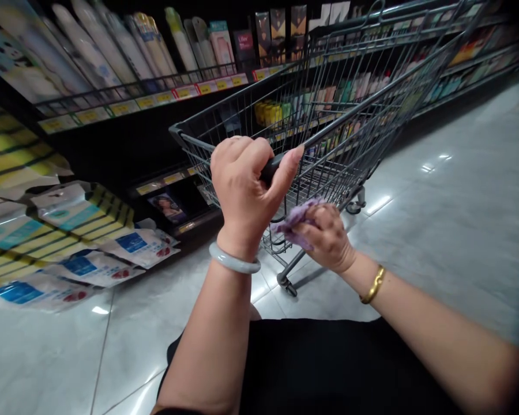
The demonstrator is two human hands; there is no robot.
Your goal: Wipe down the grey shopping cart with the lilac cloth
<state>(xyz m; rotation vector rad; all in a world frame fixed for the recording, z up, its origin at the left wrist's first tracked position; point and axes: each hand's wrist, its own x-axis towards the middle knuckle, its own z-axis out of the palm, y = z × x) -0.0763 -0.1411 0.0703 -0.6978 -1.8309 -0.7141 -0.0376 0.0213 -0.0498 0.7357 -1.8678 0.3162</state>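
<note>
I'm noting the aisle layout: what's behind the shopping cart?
Through the shopping cart, a stocked shelf with yellow packs shows; its small print is unreadable. Whatever lies directly behind the left hand is covered.

The cart (372, 135) is coloured grey and its handle (269, 169) black. The cloth (300, 222) is coloured light purple. The bangle (233, 263) is coloured pale grey, the bracelet (374, 285) gold. White bags (142, 245) are marked with blue patches. The floor (450, 230) is coloured grey.
</note>
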